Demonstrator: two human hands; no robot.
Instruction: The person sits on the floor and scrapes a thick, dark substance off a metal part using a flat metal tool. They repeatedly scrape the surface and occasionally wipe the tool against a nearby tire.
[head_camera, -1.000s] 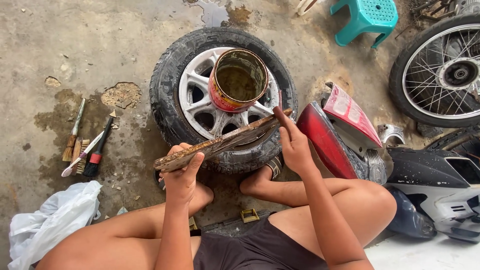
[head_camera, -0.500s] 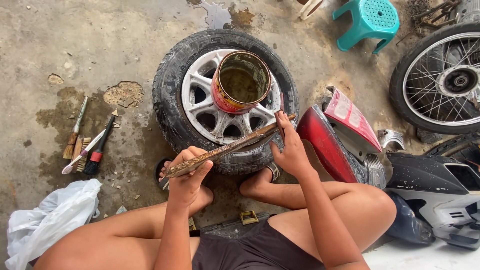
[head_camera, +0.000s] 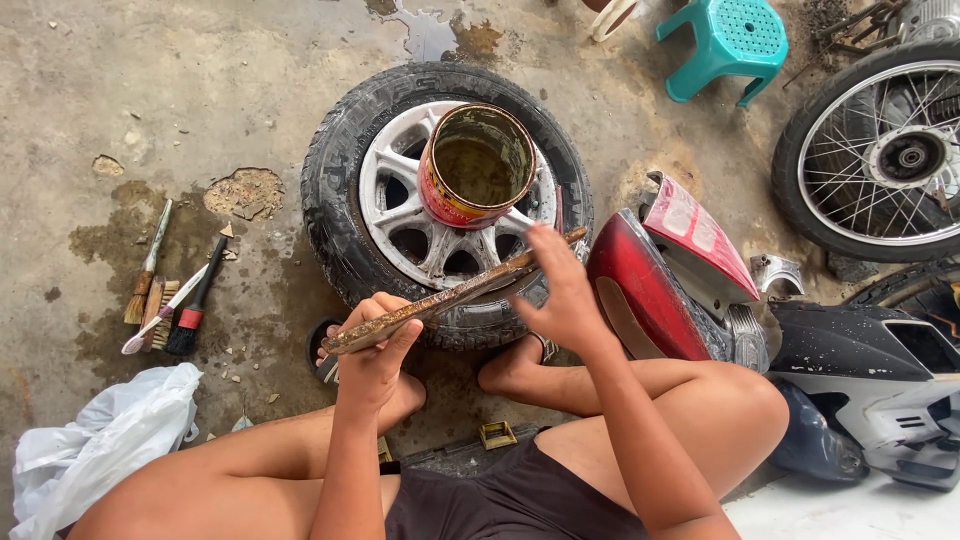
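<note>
My left hand (head_camera: 375, 345) grips the near end of a long, flat, rust-brown strip (head_camera: 455, 293) that slants up to the right. My right hand (head_camera: 560, 290) rests over its far half, fingers pressed on it. The strip hangs just above a small car wheel (head_camera: 345, 215) with a silver alloy rim lying flat on the concrete. A red-and-yellow tin can (head_camera: 475, 165), open and holding murky liquid, stands on the rim's hub. I sit with bare legs bent, both feet against the tyre.
Several brushes (head_camera: 165, 295) lie on the stained floor at left, a white plastic bag (head_camera: 95, 450) below them. A red scooter body panel (head_camera: 670, 270) and dark fairing (head_camera: 880, 370) lie at right, a spoked wheel (head_camera: 885, 150) and a teal stool (head_camera: 725, 40) beyond.
The strip and both hands have shifted slightly toward me and to the right; my right hand has slid along the strip's upper half. The can and the wheel stayed put.
</note>
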